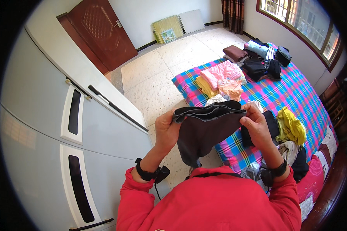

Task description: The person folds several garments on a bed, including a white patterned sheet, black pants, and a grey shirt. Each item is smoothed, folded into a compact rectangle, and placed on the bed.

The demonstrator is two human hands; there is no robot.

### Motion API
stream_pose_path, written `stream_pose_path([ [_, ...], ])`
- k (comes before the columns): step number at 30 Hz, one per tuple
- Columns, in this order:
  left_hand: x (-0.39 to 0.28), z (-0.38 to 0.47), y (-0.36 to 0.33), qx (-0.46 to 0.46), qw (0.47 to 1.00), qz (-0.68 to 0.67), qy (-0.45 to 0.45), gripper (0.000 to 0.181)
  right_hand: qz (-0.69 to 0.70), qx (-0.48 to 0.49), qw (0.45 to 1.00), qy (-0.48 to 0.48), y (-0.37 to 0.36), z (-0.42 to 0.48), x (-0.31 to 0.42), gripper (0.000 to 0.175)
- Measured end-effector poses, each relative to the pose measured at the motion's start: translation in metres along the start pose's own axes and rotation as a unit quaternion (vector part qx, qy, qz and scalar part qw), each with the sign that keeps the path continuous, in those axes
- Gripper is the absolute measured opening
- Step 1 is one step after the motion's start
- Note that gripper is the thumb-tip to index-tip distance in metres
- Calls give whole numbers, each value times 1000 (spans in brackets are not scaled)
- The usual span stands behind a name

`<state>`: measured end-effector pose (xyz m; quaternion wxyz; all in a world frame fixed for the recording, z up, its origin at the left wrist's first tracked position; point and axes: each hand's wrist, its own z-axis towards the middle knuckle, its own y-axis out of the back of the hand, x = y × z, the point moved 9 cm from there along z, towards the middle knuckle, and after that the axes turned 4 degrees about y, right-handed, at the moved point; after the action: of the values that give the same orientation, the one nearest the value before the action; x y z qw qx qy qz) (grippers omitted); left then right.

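A dark brown garment (209, 130) with a black inner side hangs in front of my chest, stretched between both hands. My left hand (167, 127) pinches one end of its folded upper edge. The opposite end is gripped by the thumb and fingers of my right hand (255, 122). Pale stitching runs along that edge, and the lower part droops above the floor. Just beyond the garment, a white cloth (217, 99) lies on the plaid bedspread (280, 98). Behind my right forearm lie a black cloth (269, 124) and a yellow-green garment (290, 125).
Folded pink cloth (222, 72) and a dark clothes pile (254, 68) rest toward the bed's far end. A grey wardrobe (112, 124) stands close on the left. Past the tiled floor (150, 69) is a brown door (104, 34). A window (303, 23) is at right.
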<state>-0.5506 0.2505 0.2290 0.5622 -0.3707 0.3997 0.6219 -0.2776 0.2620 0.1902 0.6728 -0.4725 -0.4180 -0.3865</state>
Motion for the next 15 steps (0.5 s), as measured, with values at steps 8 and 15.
stream_pose_path([
  [8,-23,-5,-4,31,998,-8,-52,17,-13,13,1000,23,2,8,7,21],
  [15,-19,-4,-6,66,998,6,-22,17,19,55,998,20,-11,20,9,35],
])
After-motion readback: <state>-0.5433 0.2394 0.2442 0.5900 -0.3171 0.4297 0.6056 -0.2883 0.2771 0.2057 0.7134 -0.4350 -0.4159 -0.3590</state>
